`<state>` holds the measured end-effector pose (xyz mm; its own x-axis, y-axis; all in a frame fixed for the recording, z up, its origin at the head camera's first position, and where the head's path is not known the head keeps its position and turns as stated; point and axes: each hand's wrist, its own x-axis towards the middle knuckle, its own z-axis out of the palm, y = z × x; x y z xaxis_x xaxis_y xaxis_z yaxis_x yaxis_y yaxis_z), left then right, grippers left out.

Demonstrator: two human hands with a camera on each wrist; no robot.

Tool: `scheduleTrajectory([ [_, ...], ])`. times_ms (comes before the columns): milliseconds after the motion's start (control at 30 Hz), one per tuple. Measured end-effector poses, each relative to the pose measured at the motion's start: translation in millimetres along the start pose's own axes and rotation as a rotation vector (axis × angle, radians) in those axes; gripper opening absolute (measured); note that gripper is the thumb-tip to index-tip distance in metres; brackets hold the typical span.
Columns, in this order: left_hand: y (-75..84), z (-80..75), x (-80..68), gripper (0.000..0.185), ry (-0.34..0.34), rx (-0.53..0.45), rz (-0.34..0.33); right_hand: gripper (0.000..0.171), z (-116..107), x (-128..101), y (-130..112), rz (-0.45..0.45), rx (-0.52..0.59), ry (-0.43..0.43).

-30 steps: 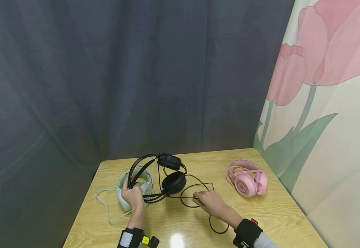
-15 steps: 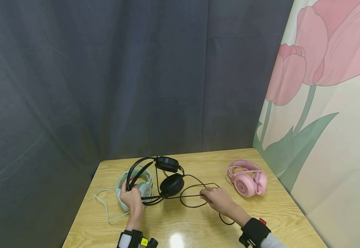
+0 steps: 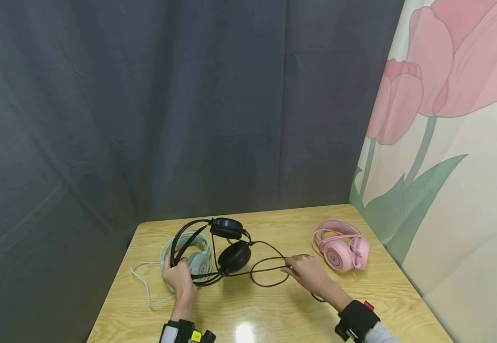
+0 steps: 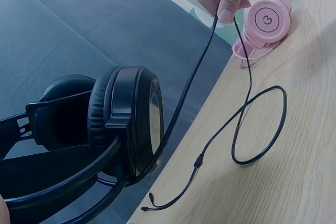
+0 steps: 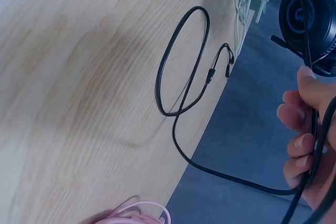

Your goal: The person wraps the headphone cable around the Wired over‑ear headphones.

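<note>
My left hand [image 3: 179,277] grips the headband of a black headset [image 3: 235,257], holding it up over the left part of the table. In the left wrist view the ear cups of the headset [image 4: 126,114] stand side by side, facing sideways. The right hand [image 3: 309,274] pinches the headset's black cable [image 4: 185,94], which runs from the ear cups to the fingers. In the right wrist view the right hand [image 5: 315,145] has its fingers curled round the cable. A loose loop of cable [image 5: 159,82] hangs or lies beyond, ending in two small plugs.
Behind the left hand lies a mint-white headset [image 3: 200,264] with its pale cable [image 3: 147,288] trailing left. A pink headset [image 3: 335,256] rests on the right of the wooden table [image 3: 248,309]. A dark curtain [image 3: 231,119] hangs behind.
My right hand has moved to the right, drawing the black cable out from the headset. The left hand and the black headset have shifted slightly left and down.
</note>
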<state>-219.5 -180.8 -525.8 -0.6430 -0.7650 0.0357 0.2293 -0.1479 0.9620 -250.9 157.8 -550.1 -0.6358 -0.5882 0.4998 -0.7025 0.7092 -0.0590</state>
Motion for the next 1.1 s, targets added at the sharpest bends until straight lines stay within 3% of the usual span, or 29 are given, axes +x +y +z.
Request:
scheduleTrajectory([
  [167,-1.2,-1.9,-0.2,0.039,0.001,0.029,-0.002,0.009,-1,-3,5,-0.015,-0.001,0.005],
  [367,-3.0,-7.0,1.1,0.036,0.019,0.020,-0.011,0.017,-5,-9,14,0.018,0.026,0.062],
  [667,-4.7,-6.9,1.3,0.037,0.002,0.038,-0.018,0.020,-9,-3,16,-0.108,0.127,0.210],
  [733,-5.2,-6.6,2.8,0.037,0.005,0.043,-0.020,0.012,-13,0,14,-0.151,0.135,0.233],
  [800,-5.3,-5.9,4.5,0.037,0.006,0.045,-0.022,0.007,-17,4,10,-0.220,0.135,0.296],
  [900,-5.7,-4.1,4.4,0.039,-0.009,0.063,-0.027,0.021,-25,11,5,-0.333,0.113,0.433],
  [967,-5.7,-3.0,3.5,0.039,-0.034,0.079,-0.028,0.021,-29,18,1,-0.403,0.086,0.537],
  [1100,-6.8,-1.0,0.5,0.040,-0.105,0.106,-0.039,0.024,-36,30,-5,-0.461,0.039,0.651],
])
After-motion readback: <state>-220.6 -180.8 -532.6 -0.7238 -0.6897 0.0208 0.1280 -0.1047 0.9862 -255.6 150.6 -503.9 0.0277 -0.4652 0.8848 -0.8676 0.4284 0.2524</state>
